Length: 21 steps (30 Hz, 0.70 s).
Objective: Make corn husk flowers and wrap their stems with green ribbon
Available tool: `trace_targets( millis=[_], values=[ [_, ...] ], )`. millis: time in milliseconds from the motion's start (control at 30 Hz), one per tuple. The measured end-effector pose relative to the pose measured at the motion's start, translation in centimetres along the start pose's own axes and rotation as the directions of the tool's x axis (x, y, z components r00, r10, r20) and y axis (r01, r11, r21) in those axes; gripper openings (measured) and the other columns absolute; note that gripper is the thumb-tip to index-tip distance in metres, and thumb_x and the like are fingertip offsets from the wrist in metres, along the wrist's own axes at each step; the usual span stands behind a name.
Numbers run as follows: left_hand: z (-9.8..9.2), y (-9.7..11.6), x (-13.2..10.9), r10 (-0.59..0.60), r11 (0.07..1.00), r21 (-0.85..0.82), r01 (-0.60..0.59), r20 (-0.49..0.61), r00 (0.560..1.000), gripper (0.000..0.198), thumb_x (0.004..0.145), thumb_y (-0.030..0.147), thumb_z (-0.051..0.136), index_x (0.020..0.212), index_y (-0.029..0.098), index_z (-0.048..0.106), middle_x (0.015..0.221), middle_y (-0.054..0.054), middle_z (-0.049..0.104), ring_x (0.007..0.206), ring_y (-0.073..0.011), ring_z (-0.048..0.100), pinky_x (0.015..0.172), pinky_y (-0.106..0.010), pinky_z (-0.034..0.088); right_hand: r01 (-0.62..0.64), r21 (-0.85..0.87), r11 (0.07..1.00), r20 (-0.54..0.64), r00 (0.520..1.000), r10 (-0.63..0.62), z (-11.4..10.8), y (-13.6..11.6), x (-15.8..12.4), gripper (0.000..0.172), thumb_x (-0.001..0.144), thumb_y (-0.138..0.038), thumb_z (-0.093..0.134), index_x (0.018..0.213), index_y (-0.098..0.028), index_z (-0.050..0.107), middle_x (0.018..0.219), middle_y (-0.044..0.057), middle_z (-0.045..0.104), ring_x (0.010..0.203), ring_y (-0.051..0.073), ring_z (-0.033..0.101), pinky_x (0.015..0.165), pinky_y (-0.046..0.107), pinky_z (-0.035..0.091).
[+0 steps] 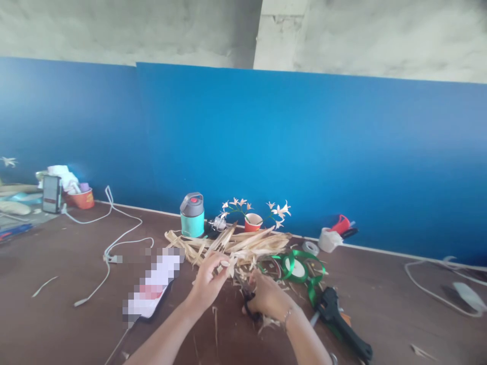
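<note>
Near the front middle of the table, my left hand [208, 279] pinches a small pale strip of dried husk [231, 264] between thumb and fingers. Close on its right, my right hand [269, 296] is wrapped round black-handled scissors [249, 303], whose blades point toward the strip. Just beyond both hands lies a heap of dried husks [262, 244]. Small cut scraps [269, 323] are scattered beneath the right hand. Green ribbon [312, 290] trails from a spool [296, 269] to the right.
A glue gun [338, 320] lies at the right. Along the blue partition [236, 137] stand a turquoise flask [192, 223], a paper cup [252, 226] with pale flowers, and a white container [329, 240]. A phone [155, 284] and white cables [110, 248] occupy the left.
</note>
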<state>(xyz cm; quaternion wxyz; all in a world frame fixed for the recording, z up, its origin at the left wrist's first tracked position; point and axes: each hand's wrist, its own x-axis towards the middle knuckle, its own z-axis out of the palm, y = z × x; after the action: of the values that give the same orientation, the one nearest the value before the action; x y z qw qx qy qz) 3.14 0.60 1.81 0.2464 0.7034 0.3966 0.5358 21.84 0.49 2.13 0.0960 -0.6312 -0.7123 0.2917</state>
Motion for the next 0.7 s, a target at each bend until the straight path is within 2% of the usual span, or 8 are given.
trace_targets(
  millis=[100,200,267,333,400,533,700],
  values=[
    [0.1,0.0,0.1,0.005,1.0,0.005,-0.005,0.004,1.0,0.015,0.083,0.025,0.053,0.07,0.019,0.058,0.079,-0.004,0.063,0.081,-0.0193,0.058,0.077,-0.033,0.045,0.045,0.059,0.997,0.027,0.999,-0.047,-0.8,-0.2,-0.3,0.035,0.052,-0.019,0.068,0.085,-0.017,0.058,0.07,0.001,0.063,0.058,0.016,0.057,0.051,0.023,0.036],
    [0.1,0.0,0.1,0.027,1.0,0.015,-0.027,0.017,0.999,0.014,0.082,0.024,0.053,0.07,0.019,0.059,0.078,-0.005,0.064,0.08,-0.0197,0.058,0.077,-0.033,0.045,0.158,0.2,0.967,-0.142,0.981,-0.131,-1.7,-1.4,-0.5,0.007,0.066,-0.024,0.058,0.067,-0.016,0.06,0.061,0.0,0.058,0.059,0.014,0.053,0.055,0.023,0.035],
    [0.2,-0.1,0.0,0.053,0.998,0.029,-0.054,0.038,0.998,0.014,0.082,0.021,0.052,0.071,0.019,0.059,0.077,-0.005,0.064,0.081,-0.0201,0.057,0.077,-0.034,0.044,0.214,0.367,0.905,-0.241,0.962,-0.129,-2.1,-2.4,-0.7,0.023,0.076,-0.032,0.051,0.061,-0.016,0.056,0.055,-0.002,0.051,0.055,0.012,0.047,0.052,0.022,0.033],
    [0.2,0.0,0.0,0.076,0.996,0.049,-0.079,0.058,0.995,0.013,0.082,0.018,0.05,0.075,0.019,0.06,0.078,-0.005,0.064,0.082,-0.0206,0.056,0.078,-0.035,0.044,0.256,0.508,0.823,-0.27,0.954,-0.13,-2.4,-3.3,-0.9,0.031,0.08,-0.039,0.047,0.061,-0.016,0.054,0.053,-0.003,0.045,0.051,0.01,0.04,0.049,0.022,0.031],
    [0.2,0.1,0.0,0.096,0.993,0.065,-0.102,0.087,0.992,0.013,0.081,0.015,0.049,0.077,0.02,0.06,0.08,-0.005,0.064,0.084,-0.0208,0.055,0.079,-0.036,0.043,0.271,0.577,0.77,-0.255,0.956,-0.145,-2.5,-3.9,-1.2,0.028,0.078,-0.039,0.051,0.063,-0.016,0.055,0.054,-0.004,0.044,0.051,0.009,0.037,0.048,0.021,0.029],
    [0.3,0.5,-0.2,0.117,0.989,0.072,-0.127,0.135,0.984,0.016,0.078,0.011,0.049,0.075,0.02,0.061,0.079,-0.005,0.064,0.084,-0.0211,0.054,0.079,-0.036,0.042,0.241,0.587,0.773,-0.234,0.964,-0.124,-2.5,-4.1,-1.6,0.015,0.068,-0.029,0.061,0.062,-0.017,0.055,0.055,-0.004,0.046,0.053,0.01,0.039,0.049,0.021,0.031],
    [0.6,0.5,-0.4,0.051,0.997,0.057,-0.056,0.087,0.995,0.019,0.071,0.005,0.05,0.075,0.02,0.061,0.08,-0.004,0.063,0.083,-0.0202,0.056,0.077,-0.033,0.044,0.233,0.613,0.755,-0.228,0.967,-0.114,-2.3,-3.9,-1.5,0.014,0.068,-0.026,0.059,0.059,-0.016,0.053,0.053,-0.005,0.043,0.051,0.009,0.036,0.048,0.021,0.029]
  ],
)
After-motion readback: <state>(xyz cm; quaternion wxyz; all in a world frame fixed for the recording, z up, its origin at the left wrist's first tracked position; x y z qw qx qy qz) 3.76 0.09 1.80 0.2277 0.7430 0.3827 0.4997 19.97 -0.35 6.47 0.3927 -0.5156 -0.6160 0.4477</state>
